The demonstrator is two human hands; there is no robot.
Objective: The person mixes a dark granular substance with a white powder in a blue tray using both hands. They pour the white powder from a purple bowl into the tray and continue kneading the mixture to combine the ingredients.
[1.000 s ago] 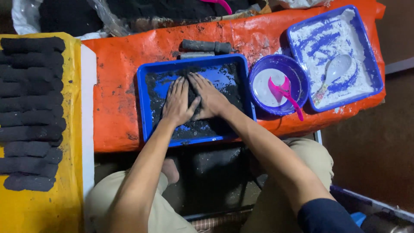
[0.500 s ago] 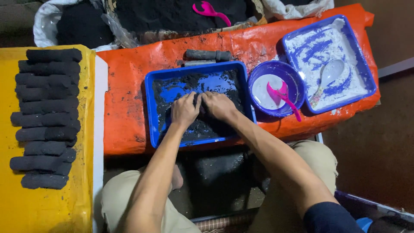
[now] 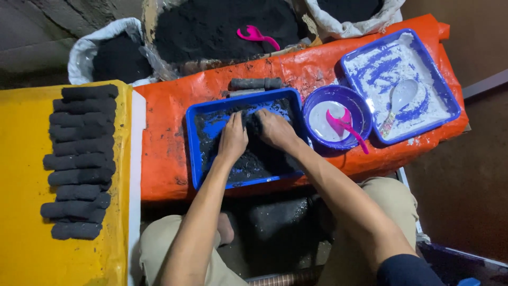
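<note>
Both my hands press into a lump of wet black paste (image 3: 253, 126) in a blue rectangular tray (image 3: 197, 153) on an orange sheet (image 3: 164, 137). My left hand (image 3: 233, 139) lies flat on the left side of the lump, fingers together. On the lump's right side my right hand (image 3: 274, 130) cups it. More black paste is smeared over the tray floor. Whether either hand closes around the lump I cannot tell.
Several dark rolled logs (image 3: 79, 159) lie in a column on a yellow sheet (image 3: 21, 201) at left. A dark cylinder (image 3: 256, 83) rests behind the tray. Right of the tray sit a purple bowl (image 3: 317, 100) with pink scoop (image 3: 344, 127) and a blue tray (image 3: 439, 90) with white spoon (image 3: 399, 98). Sacks of black powder (image 3: 211, 26) stand behind.
The view has shifted so the sacks show. Both hands have slid toward the tray's far edge, gathering the paste into a lump.
</note>
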